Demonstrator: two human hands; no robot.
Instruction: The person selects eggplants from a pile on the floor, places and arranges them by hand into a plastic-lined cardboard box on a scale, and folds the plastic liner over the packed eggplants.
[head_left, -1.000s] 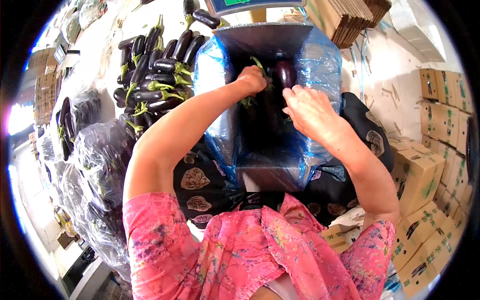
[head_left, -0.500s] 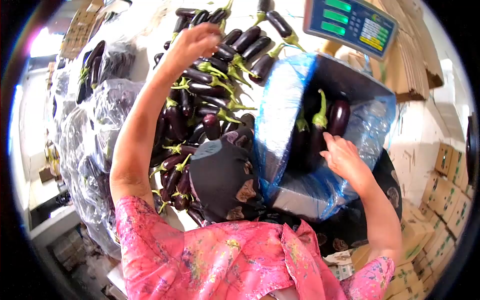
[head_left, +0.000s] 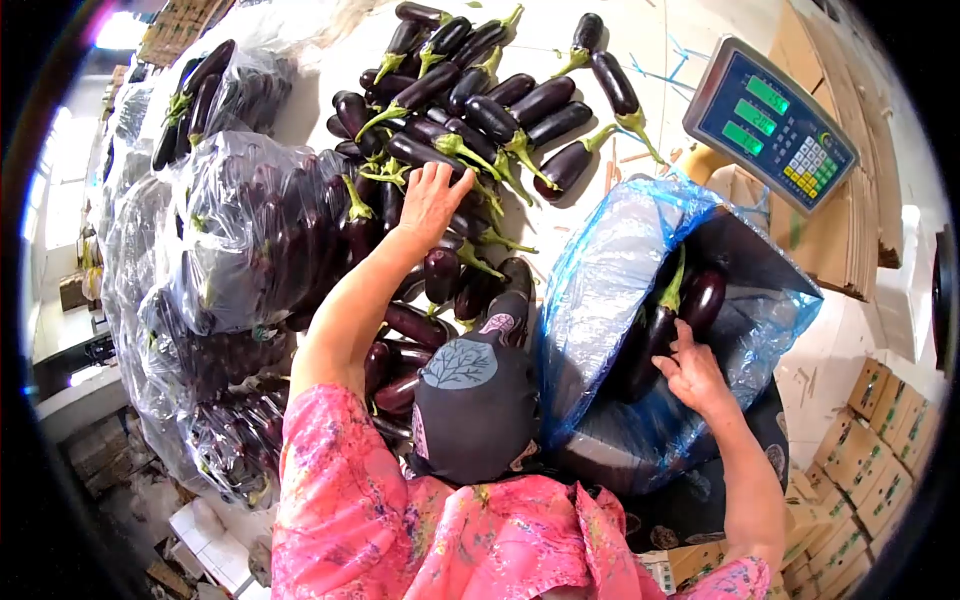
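the left hand (head_left: 432, 205) rests on the eggplant pile (head_left: 543, 102) at eleven o'clock, fingers slightly spread, though whether they grip one i cannot tell; a tug among those crossed stems could snap one or roll a neighbour loose. at three o'clock the right hand (head_left: 698, 378) has its fingers loosely bent, tips against an eggplant (head_left: 652, 340) in the box, where hard pressing could bruise skin and the slack blue liner (head_left: 610, 270) could snag.
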